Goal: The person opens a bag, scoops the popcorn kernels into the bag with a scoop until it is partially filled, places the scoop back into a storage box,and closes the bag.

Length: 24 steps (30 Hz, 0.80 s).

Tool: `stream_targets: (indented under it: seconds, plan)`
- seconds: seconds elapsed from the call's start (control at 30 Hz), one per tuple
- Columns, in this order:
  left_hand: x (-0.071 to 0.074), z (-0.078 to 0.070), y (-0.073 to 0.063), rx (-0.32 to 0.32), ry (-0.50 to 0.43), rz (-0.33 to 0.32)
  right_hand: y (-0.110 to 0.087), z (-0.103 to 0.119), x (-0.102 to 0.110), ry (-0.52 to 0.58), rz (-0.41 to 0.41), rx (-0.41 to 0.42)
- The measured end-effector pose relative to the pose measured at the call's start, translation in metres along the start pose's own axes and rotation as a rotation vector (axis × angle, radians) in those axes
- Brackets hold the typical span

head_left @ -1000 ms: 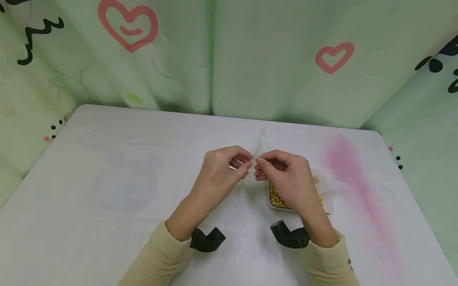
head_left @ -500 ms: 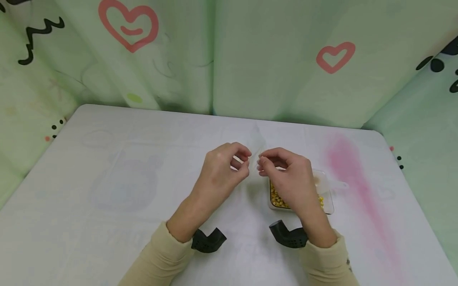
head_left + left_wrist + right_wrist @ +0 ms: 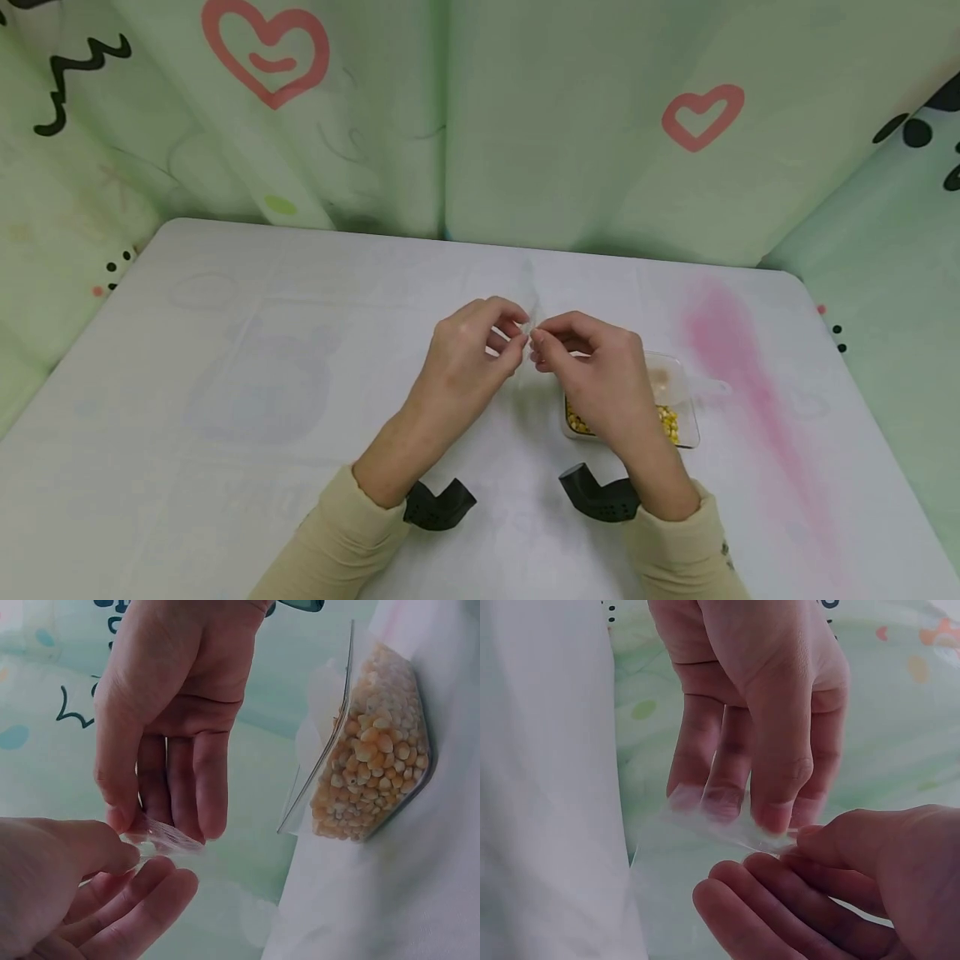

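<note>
My left hand (image 3: 474, 354) and right hand (image 3: 600, 371) meet in mid-air above the table, fingertips close together. Between them hangs a thin clear plastic bag (image 3: 679, 862), barely visible in the head view. In the right wrist view, each thumb and forefinger pinches the bag's edge, the left hand (image 3: 769, 682) at the top and the right hand (image 3: 900, 862) at lower right. The other fingers are loosely bent. Under the right forearm stands a clear plastic box (image 3: 697, 437) holding yellow corn kernels (image 3: 667, 423), partly hidden by that arm.
A translucent scoop-like piece (image 3: 708, 387) lies at the box, its handle sticking out to the right. A white cloth (image 3: 262, 500) with a pink streak covers the table. Green curtains (image 3: 555, 125) with heart prints hang behind and at both sides.
The fingertips parted slightly half a second ago and are close together again now. The bag has shifted a little between them. The box has stayed in place.
</note>
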<state>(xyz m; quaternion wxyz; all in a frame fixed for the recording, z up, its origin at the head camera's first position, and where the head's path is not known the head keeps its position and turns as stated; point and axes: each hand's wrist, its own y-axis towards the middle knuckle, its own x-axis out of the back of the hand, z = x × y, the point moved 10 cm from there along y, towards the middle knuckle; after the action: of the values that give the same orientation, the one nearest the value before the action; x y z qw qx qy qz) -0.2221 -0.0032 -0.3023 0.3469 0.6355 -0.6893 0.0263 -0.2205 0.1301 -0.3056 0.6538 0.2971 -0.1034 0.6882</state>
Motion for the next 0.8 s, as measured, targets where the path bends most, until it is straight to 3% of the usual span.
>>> stream_targets:
  seconds: [0.2, 0.8]
  plan:
    - [0.007, -0.002, -0.001, -0.021, 0.018, -0.05, 0.0, 0.0, 0.005, -0.042, -0.032, -0.004]
    - [0.019, -0.004, 0.0, -0.052, 0.086, -0.09, 0.0, -0.002, 0.02, -0.074, -0.162, -0.001]
